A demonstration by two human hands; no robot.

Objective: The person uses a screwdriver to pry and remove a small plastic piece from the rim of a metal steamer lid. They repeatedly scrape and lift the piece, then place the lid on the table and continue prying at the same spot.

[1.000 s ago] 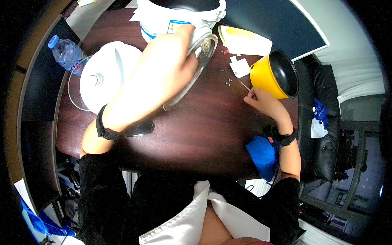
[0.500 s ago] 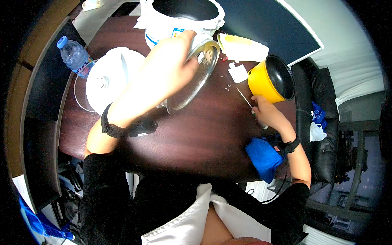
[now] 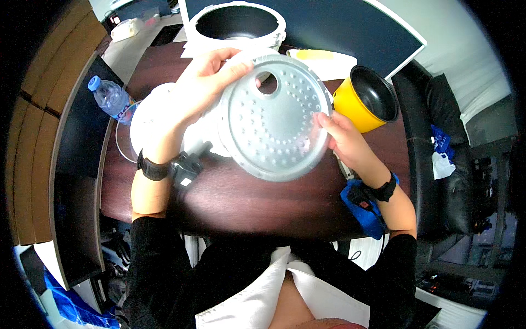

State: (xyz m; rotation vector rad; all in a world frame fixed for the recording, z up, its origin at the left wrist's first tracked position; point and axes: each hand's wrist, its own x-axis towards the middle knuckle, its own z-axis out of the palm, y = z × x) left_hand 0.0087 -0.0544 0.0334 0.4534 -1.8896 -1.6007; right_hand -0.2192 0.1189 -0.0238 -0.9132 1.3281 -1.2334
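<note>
A round grey metal inner lid (image 3: 263, 148), dimpled all over and with one round hole near its upper edge, is raised above the table with its flat face toward me. My left hand (image 3: 211, 79) grips its upper left edge. At the right edge my right hand (image 3: 348, 140) holds it between thumb and fingers. Behind it stands a white rice cooker body (image 3: 207, 48), its dark inside open at the top. A yellow pot (image 3: 349, 104) with a black inside lies tilted beyond my right hand. Below that hand shows a screwdriver handle (image 3: 344, 166), its shaft mostly hidden.
At the left are a white rounded part (image 3: 143, 118), a clear round rim (image 3: 121, 143) and a water bottle (image 3: 112, 97). A black plug-like block (image 3: 188, 169) lies near my left wrist. Blue cloth (image 3: 361, 213) sits by the right edge; a white and yellow sheet (image 3: 323, 63) is at the back.
The lid has turned from edge-on to face me and come right. My right hand has left the screwdriver beside the yellow pot and taken hold of the lid's right edge.
</note>
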